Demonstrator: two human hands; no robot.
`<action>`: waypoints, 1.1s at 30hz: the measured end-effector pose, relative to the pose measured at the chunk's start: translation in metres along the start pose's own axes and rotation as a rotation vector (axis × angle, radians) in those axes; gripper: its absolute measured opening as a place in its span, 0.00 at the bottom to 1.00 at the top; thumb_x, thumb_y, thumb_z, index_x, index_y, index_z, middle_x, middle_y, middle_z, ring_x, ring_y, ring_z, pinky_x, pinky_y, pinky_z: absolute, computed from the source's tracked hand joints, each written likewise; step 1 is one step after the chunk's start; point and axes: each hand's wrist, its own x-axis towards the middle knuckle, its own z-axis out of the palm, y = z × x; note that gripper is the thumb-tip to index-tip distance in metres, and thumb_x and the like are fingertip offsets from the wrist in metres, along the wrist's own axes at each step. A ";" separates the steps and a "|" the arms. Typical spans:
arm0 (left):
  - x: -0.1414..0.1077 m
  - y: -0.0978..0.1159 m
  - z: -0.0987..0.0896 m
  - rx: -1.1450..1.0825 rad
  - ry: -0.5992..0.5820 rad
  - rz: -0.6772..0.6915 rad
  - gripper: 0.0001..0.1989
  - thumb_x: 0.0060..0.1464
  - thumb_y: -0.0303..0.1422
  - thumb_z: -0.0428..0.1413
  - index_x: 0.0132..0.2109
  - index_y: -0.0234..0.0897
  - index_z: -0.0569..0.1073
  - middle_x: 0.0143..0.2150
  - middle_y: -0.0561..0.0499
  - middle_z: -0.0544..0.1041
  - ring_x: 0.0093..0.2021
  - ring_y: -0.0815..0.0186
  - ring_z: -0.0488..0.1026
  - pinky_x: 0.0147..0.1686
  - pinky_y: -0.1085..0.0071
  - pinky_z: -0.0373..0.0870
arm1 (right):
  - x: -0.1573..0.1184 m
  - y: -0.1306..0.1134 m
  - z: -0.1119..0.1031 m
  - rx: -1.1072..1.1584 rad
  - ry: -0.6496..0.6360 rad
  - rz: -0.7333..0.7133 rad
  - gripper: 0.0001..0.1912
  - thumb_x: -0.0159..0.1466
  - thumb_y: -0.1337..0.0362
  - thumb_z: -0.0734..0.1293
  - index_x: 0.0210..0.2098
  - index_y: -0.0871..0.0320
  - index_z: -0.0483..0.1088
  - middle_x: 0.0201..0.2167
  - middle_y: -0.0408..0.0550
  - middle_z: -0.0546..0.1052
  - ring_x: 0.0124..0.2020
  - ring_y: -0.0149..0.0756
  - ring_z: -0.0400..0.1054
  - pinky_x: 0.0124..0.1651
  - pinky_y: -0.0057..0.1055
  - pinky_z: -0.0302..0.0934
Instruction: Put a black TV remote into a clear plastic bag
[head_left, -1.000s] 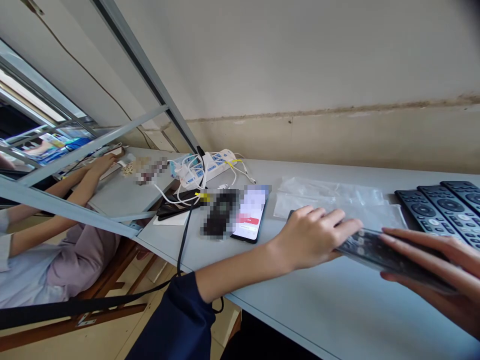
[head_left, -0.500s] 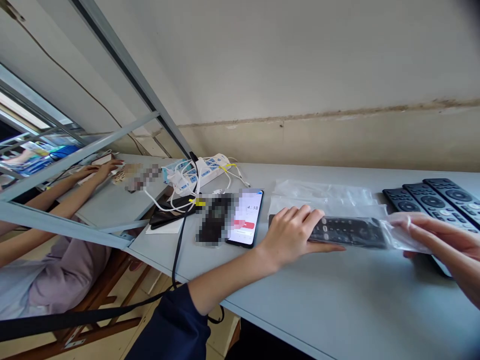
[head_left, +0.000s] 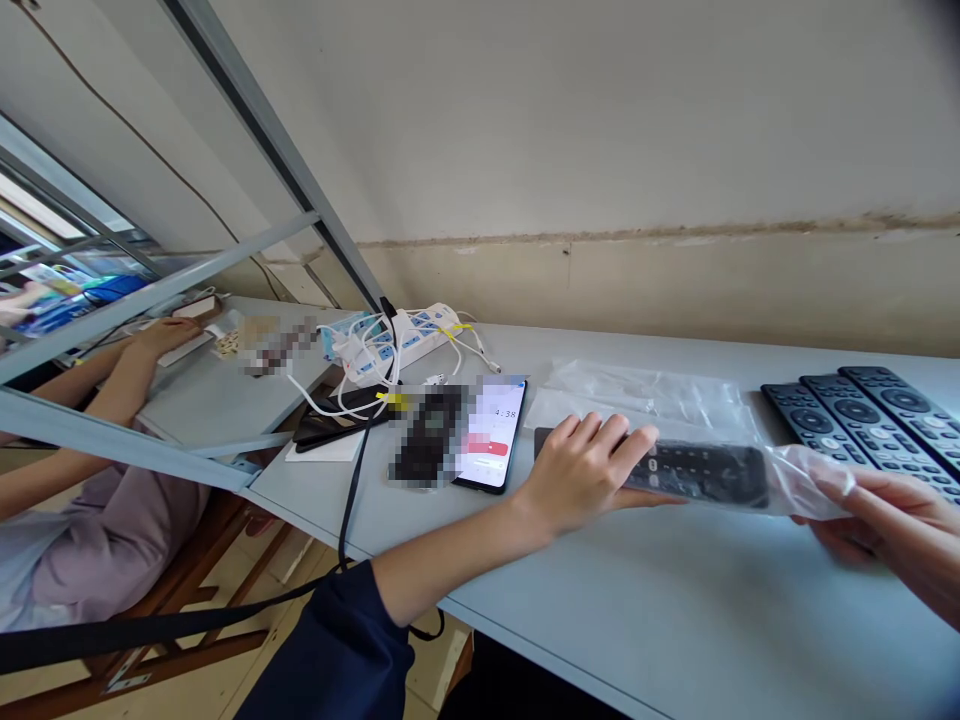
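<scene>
A black remote control [head_left: 701,474] lies sideways in front of me, most of it inside a clear plastic bag [head_left: 793,482]. My left hand [head_left: 585,470] is closed around the remote's left part, fingers over the top and thumb along the near side. At the right, my right hand [head_left: 892,515] pinches the bag's gathered end, past the remote's right tip. The remote's middle is partly hidden under my left fingers. Just behind it, flat clear plastic bags [head_left: 645,390] lie on the grey table [head_left: 675,620].
Several black remotes [head_left: 855,410] lie side by side at the right. Left of my hand are a lit phone [head_left: 491,435], a blurred dark object [head_left: 429,435] and a white power strip [head_left: 420,340] with tangled cables. Beyond a metal frame [head_left: 187,270], another person's hands [head_left: 169,335] rest on a table.
My right hand has shifted slightly down, with the bag end bunched more tightly in its fingers. My left hand stays on the remote. The other person's hands drew back to the left.
</scene>
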 end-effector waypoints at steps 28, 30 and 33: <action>0.008 -0.026 -0.001 0.204 0.150 0.039 0.21 0.63 0.47 0.41 0.45 0.36 0.68 0.30 0.52 0.71 0.31 0.65 0.66 0.31 0.69 0.54 | 0.002 -0.001 -0.020 0.004 0.150 -0.074 0.33 0.35 0.31 0.68 0.08 0.56 0.63 0.31 0.56 0.75 0.18 0.29 0.58 0.14 0.30 0.55; 0.008 -0.029 0.001 0.156 0.138 -0.022 0.21 0.62 0.48 0.42 0.44 0.35 0.68 0.31 0.52 0.71 0.32 0.65 0.66 0.31 0.70 0.54 | 0.006 0.006 -0.026 0.172 0.297 -0.004 0.30 0.35 0.33 0.70 0.14 0.55 0.67 0.26 0.54 0.73 0.17 0.29 0.57 0.13 0.31 0.53; 0.007 -0.029 0.003 0.050 0.087 -0.100 0.22 0.59 0.51 0.44 0.39 0.36 0.68 0.32 0.52 0.71 0.32 0.66 0.67 0.32 0.71 0.56 | 0.014 0.021 -0.037 0.384 0.428 0.050 0.25 0.46 0.36 0.64 0.24 0.53 0.67 0.22 0.50 0.68 0.17 0.31 0.59 0.12 0.31 0.52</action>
